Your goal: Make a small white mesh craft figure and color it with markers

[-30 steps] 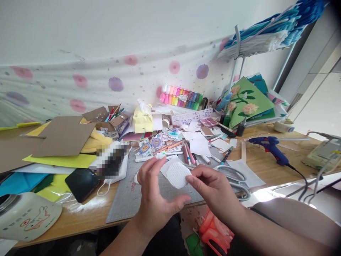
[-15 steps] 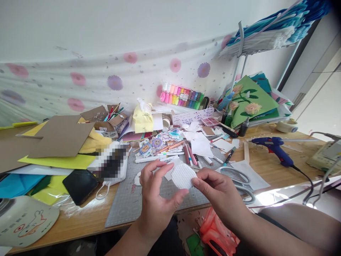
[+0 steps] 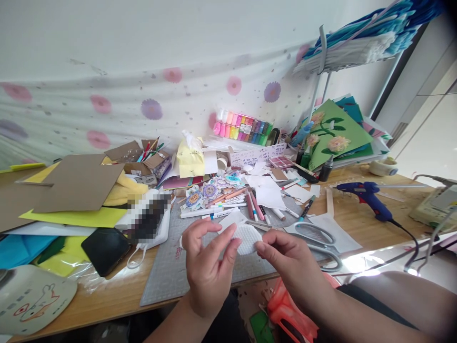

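A white round pad with a dimpled texture (image 3: 247, 239) is held up between my two hands, over the front of the grey cutting mat (image 3: 164, 271). My left hand (image 3: 210, 262) pinches its left edge between thumb and finger, with the other fingers loosely bent. On the right edge, the thumb and index finger of my right hand (image 3: 285, 252) grip it. Large grey-handled scissors (image 3: 316, 233) lie just beyond my right hand, their blades pointing left behind the pad. Part of another white piece (image 3: 181, 242) shows beside my left hand.
Markers (image 3: 255, 207), paper scraps (image 3: 269, 196) and painted cutouts (image 3: 210, 189) crowd the table behind the mat. A blue glue gun (image 3: 371, 197) with a cord lies at right. Cardboard sheets (image 3: 84, 181) and a black pouch (image 3: 106, 251) are at left.
My left hand has closed its thumb and finger onto the pad's left edge, where it was open around it before. The pad has tilted and looks flatter. My right hand keeps its grip.
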Demonstrator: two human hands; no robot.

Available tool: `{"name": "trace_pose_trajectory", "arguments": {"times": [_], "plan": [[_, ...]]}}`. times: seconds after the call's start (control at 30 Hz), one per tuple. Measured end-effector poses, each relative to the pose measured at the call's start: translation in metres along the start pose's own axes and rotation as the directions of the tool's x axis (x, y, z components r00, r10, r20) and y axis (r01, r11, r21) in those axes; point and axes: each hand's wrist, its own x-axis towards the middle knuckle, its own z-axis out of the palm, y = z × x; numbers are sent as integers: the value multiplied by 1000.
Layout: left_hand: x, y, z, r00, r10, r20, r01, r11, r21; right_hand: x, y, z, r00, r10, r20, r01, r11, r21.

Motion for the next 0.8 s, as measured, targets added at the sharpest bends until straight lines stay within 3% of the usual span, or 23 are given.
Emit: {"name": "trace_pose_trajectory", "arguments": {"times": [0.1, 0.2, 0.37, 0.47, 0.63, 0.8], "plan": [[2, 1, -3, 990, 133, -42, -128, 987, 101, -2, -1, 0, 1000, -2, -4, 2, 1000, -6], [4, 1, -4, 984, 169, -49, -161, 978, 130, -4, -2, 0, 999, -49, -4, 49, 998, -50], [5, 0, -4, 997, 15, -76, -24, 994, -108, -5, -2, -1, 987, -157, -34, 149, 975, -166], [5, -3, -8, 997, -50, -50, 41, 985, -166, -4, -2, -4, 967, -245, -62, 222, 942, -252], [1, -4, -7, 991, -41, 128, 56, 992, -117, -4, -5, -8, 873, -486, -39, 423, 795, -434], [-9, 1, 8, 988, -12, 154, 35, 989, -146, -8, -7, -6, 778, -627, 43, 549, 644, -533]]}}
